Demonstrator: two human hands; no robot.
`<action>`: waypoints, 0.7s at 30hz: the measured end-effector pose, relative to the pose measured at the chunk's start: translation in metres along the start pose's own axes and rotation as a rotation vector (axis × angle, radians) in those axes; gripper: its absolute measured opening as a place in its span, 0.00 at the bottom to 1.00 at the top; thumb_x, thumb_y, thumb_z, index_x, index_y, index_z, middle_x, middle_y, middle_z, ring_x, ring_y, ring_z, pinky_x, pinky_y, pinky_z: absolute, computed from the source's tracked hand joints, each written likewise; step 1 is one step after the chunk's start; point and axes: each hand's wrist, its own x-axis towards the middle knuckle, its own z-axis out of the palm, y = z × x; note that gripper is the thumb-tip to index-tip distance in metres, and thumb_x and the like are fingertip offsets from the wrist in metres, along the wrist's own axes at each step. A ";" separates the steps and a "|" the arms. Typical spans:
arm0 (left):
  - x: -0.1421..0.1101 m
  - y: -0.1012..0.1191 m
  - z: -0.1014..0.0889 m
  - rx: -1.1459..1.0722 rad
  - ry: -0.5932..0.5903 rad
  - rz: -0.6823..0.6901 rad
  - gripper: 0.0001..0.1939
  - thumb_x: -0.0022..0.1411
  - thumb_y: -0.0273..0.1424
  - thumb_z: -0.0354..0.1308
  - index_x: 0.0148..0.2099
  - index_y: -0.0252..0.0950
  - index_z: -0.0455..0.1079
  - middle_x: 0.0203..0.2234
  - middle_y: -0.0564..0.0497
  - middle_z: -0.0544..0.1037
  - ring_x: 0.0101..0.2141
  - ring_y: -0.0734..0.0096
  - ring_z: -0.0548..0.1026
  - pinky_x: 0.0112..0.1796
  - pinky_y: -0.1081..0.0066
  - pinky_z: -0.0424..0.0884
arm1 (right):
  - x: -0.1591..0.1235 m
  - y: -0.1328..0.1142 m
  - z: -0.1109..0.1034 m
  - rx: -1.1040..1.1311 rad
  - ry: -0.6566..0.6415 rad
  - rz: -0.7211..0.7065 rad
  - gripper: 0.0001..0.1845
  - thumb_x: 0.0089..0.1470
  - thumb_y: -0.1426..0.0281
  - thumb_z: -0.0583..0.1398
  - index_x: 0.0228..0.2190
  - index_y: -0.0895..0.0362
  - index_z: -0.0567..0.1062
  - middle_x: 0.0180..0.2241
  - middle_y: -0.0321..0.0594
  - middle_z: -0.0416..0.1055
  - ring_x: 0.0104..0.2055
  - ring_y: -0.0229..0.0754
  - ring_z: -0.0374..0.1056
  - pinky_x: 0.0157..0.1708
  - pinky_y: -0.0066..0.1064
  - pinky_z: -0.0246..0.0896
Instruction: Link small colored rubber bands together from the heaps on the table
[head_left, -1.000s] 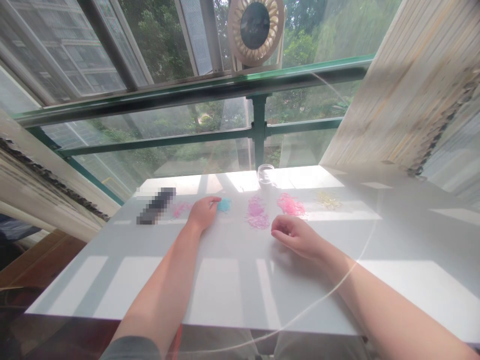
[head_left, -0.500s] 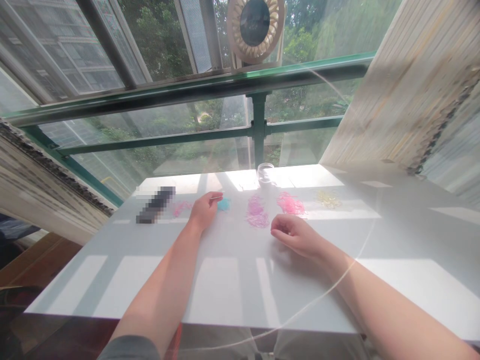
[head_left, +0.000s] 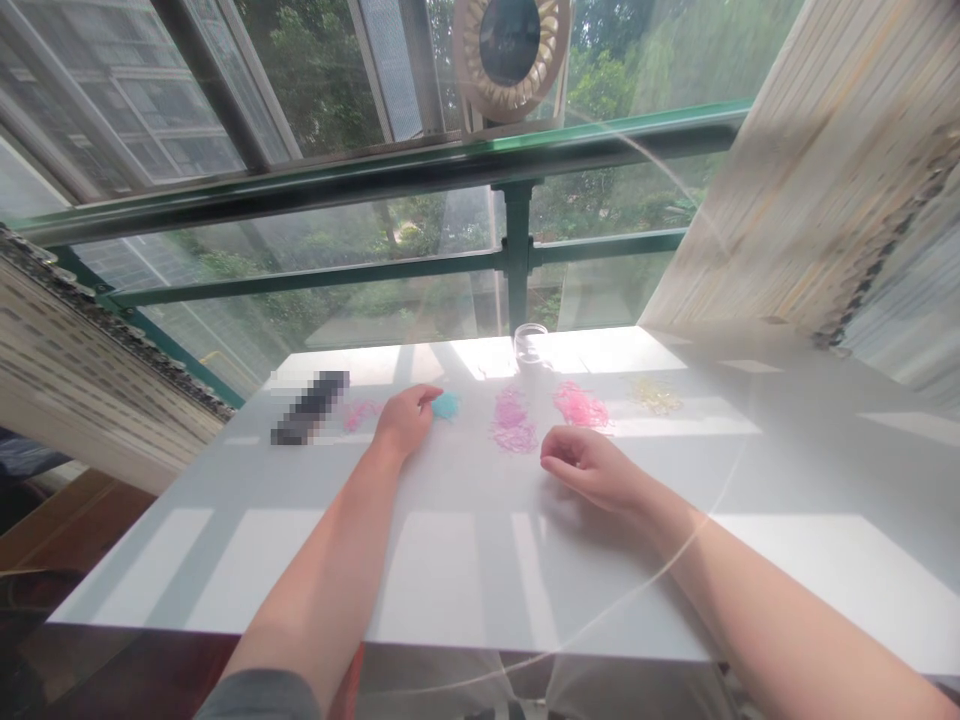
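My left hand is at the left edge of a small teal pile of thin, rubber-band-like strands. Its fingers are drawn together, and whatever they hold is too small to make out. My right hand rests on its side on the white table, curled into a loose fist; its inside is hidden. Just beyond it lies a bright pink pile, and to its left a purple-pink pile. A smaller pink pile shows left of my left hand, and a pale yellow pile lies farther right.
A clear cup stands at the back of the white table. On the left lies a dark, pixelated object. Behind the table run a green railing and windows, with a curtain on the right.
The fingers of my left hand have shifted slightly at the teal pile, the thumb and forefinger changing position. My right hand has stayed in place.
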 end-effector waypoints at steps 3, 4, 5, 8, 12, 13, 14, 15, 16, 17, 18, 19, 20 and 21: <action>0.000 0.000 -0.001 0.044 -0.024 -0.016 0.18 0.55 0.24 0.47 0.44 0.39 0.73 0.40 0.52 0.79 0.43 0.65 0.74 0.49 0.67 0.67 | 0.000 0.000 0.000 0.001 0.000 -0.001 0.05 0.52 0.71 0.54 0.25 0.56 0.66 0.22 0.32 0.62 0.23 0.34 0.58 0.24 0.27 0.53; 0.000 0.000 -0.001 0.047 -0.029 -0.019 0.18 0.55 0.24 0.47 0.44 0.39 0.73 0.40 0.52 0.79 0.43 0.65 0.75 0.49 0.67 0.67 | 0.000 0.000 0.000 0.001 0.002 -0.002 0.05 0.52 0.71 0.54 0.25 0.56 0.66 0.22 0.32 0.62 0.23 0.34 0.58 0.24 0.27 0.53; 0.000 0.001 -0.002 0.044 -0.030 -0.023 0.19 0.55 0.23 0.47 0.45 0.39 0.73 0.40 0.53 0.79 0.42 0.66 0.75 0.49 0.67 0.67 | 0.000 0.000 0.000 0.000 0.003 -0.004 0.05 0.52 0.71 0.54 0.25 0.56 0.66 0.22 0.32 0.62 0.23 0.34 0.58 0.24 0.27 0.53; 0.000 0.002 -0.003 0.039 -0.021 -0.034 0.19 0.54 0.23 0.47 0.45 0.38 0.73 0.40 0.53 0.78 0.41 0.67 0.75 0.49 0.69 0.67 | 0.000 0.000 0.000 -0.004 0.006 -0.006 0.05 0.51 0.71 0.54 0.25 0.56 0.66 0.22 0.32 0.62 0.23 0.34 0.58 0.24 0.27 0.53; 0.000 0.002 -0.004 0.079 -0.006 -0.031 0.19 0.54 0.23 0.47 0.46 0.38 0.73 0.42 0.51 0.78 0.43 0.65 0.74 0.50 0.68 0.66 | 0.001 0.001 0.001 -0.003 0.006 -0.009 0.04 0.51 0.72 0.54 0.25 0.56 0.66 0.22 0.32 0.63 0.24 0.34 0.59 0.24 0.27 0.54; 0.000 0.001 -0.003 0.089 -0.002 -0.028 0.19 0.54 0.23 0.47 0.46 0.38 0.73 0.42 0.51 0.77 0.44 0.65 0.73 0.50 0.68 0.65 | 0.001 0.001 0.001 -0.002 0.006 -0.011 0.04 0.51 0.72 0.55 0.25 0.56 0.66 0.22 0.33 0.63 0.24 0.34 0.59 0.24 0.27 0.54; 0.000 0.001 -0.003 0.097 0.001 -0.024 0.20 0.54 0.23 0.47 0.46 0.38 0.73 0.43 0.51 0.77 0.45 0.64 0.73 0.50 0.67 0.65 | 0.001 0.001 0.001 -0.001 0.008 -0.013 0.04 0.51 0.72 0.55 0.25 0.56 0.66 0.22 0.33 0.63 0.24 0.34 0.59 0.24 0.27 0.54; 0.001 0.000 -0.003 0.102 0.004 -0.021 0.20 0.54 0.23 0.48 0.46 0.38 0.72 0.43 0.51 0.77 0.45 0.64 0.73 0.51 0.67 0.65 | 0.001 0.001 0.001 -0.001 0.009 -0.016 0.04 0.51 0.72 0.55 0.25 0.56 0.67 0.22 0.33 0.63 0.24 0.34 0.59 0.24 0.27 0.54; 0.001 0.000 -0.003 0.106 0.007 -0.019 0.20 0.54 0.23 0.48 0.47 0.37 0.72 0.43 0.50 0.77 0.46 0.64 0.72 0.51 0.67 0.65 | 0.001 0.001 0.001 -0.002 0.010 -0.018 0.04 0.51 0.72 0.55 0.25 0.56 0.67 0.22 0.33 0.63 0.24 0.34 0.59 0.24 0.27 0.54; 0.001 -0.001 -0.003 0.108 0.009 -0.017 0.20 0.54 0.23 0.48 0.47 0.37 0.72 0.44 0.50 0.77 0.46 0.63 0.72 0.51 0.67 0.65 | 0.001 0.001 0.001 -0.004 0.011 -0.020 0.04 0.50 0.72 0.55 0.25 0.56 0.67 0.22 0.32 0.63 0.24 0.34 0.59 0.24 0.27 0.54; 0.001 -0.002 -0.003 0.110 0.011 -0.016 0.20 0.54 0.22 0.48 0.47 0.37 0.72 0.44 0.50 0.76 0.46 0.63 0.72 0.51 0.67 0.65 | 0.001 0.001 0.001 -0.005 0.012 -0.021 0.04 0.50 0.72 0.55 0.25 0.56 0.67 0.21 0.32 0.63 0.24 0.34 0.59 0.24 0.27 0.54; 0.002 -0.003 -0.002 0.111 0.014 -0.014 0.20 0.54 0.22 0.48 0.47 0.37 0.72 0.44 0.50 0.76 0.47 0.63 0.72 0.51 0.67 0.64 | 0.001 0.001 0.001 -0.005 0.013 -0.022 0.04 0.50 0.72 0.55 0.25 0.56 0.67 0.21 0.32 0.63 0.23 0.34 0.58 0.24 0.27 0.54; 0.002 -0.004 -0.002 0.112 0.015 -0.012 0.20 0.54 0.22 0.48 0.48 0.37 0.72 0.44 0.50 0.76 0.47 0.63 0.71 0.51 0.67 0.64 | 0.001 0.001 0.001 -0.005 0.015 -0.021 0.04 0.50 0.72 0.55 0.25 0.56 0.67 0.21 0.32 0.63 0.23 0.34 0.58 0.24 0.27 0.53; 0.002 -0.004 -0.002 0.113 0.013 -0.009 0.21 0.54 0.22 0.48 0.48 0.37 0.72 0.44 0.50 0.76 0.47 0.63 0.71 0.51 0.66 0.64 | 0.001 0.001 0.001 -0.002 0.015 -0.020 0.04 0.50 0.72 0.55 0.25 0.56 0.67 0.21 0.32 0.63 0.23 0.34 0.58 0.24 0.27 0.53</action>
